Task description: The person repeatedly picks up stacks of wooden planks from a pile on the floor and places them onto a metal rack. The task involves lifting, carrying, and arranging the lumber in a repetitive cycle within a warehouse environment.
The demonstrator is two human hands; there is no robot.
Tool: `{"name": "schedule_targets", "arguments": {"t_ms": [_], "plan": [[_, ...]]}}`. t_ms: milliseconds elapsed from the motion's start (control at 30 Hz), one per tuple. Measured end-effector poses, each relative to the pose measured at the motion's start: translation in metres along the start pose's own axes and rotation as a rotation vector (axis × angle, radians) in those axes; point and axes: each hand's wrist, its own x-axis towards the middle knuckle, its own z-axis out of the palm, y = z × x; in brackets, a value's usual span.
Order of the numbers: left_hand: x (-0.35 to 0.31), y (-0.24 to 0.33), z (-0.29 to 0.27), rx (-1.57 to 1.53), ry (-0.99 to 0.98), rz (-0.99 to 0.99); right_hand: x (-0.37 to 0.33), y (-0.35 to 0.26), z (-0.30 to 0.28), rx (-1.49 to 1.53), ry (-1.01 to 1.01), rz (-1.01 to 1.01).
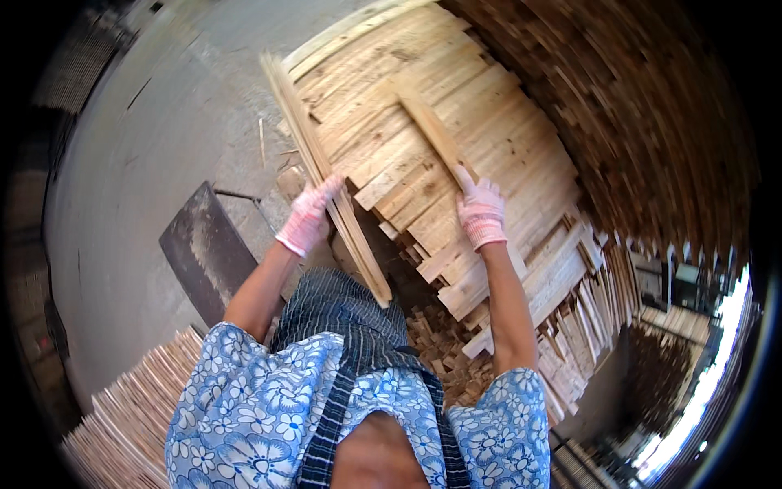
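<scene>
Covering the person's front, a blue floral shirt (pixel 252 407) lies under a dark, striped apron (pixel 330 314), probably worn against dust and splinters. Ahead, the left hand (pixel 308 218), in a pink-and-white knit glove, is wrapped around a few long, narrow strips (pixel 346 232), perhaps taken partway along so that they balance; they slant beside the pile's left edge. The right hand (pixel 481 210), gloved alike, meets the near end of a slim board (pixel 436 134) with one finger extended along it, perhaps to steer it; whether it grips or only presses, I cannot tell. The board lies diagonally over the pile (pixel 521 147), whose pale, knotty planks sit side by side with ragged ends, perhaps because their lengths differ. Below the pile's near edge are blocky offcuts (pixel 448 354). A flat, scuffed, dark panel (pixel 208 253) stands left of the left forearm, on smooth grey concrete floor (pixel 138 204). Beyond the pile, to the right, rises a tall, darker brown stack (pixel 643 106), densely layered and blurred.
</scene>
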Motion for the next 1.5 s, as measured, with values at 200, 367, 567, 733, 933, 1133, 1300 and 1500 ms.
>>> {"name": "schedule_targets", "arguments": {"t_ms": [200, 367, 567, 733, 933, 1133, 1300, 1500], "plan": [[-0.046, -0.056, -0.03, -0.399, -0.081, -0.542, 0.0, -0.004, 0.021, -0.031, 0.168, 0.053], [0.002, -0.058, 0.041, -0.472, -0.15, -0.482, 0.007, 0.012, -0.006, -0.001, 0.117, 0.07], [0.003, -0.059, 0.036, -0.56, -0.19, -0.614, 0.14, 0.028, -0.082, 0.071, 0.205, 0.012], [-0.027, -0.038, 0.023, -0.582, -0.21, -0.746, 0.284, 0.038, -0.114, -0.005, 0.206, -0.016], [-0.039, -0.01, -0.065, -0.592, 0.039, -0.778, 0.371, 0.04, -0.094, 0.035, 0.052, 0.108], [0.044, 0.018, -0.054, -0.426, -0.108, -0.646, 0.384, 0.017, -0.081, 0.12, 0.05, 0.132], [0.065, 0.03, -0.026, -0.391, -0.073, -0.686, 0.38, 0.031, -0.082, 0.068, -0.032, 0.209], [0.048, 0.03, -0.041, -0.388, 0.004, -0.675, 0.336, 0.006, -0.086, -0.263, 0.258, 0.012]]}}
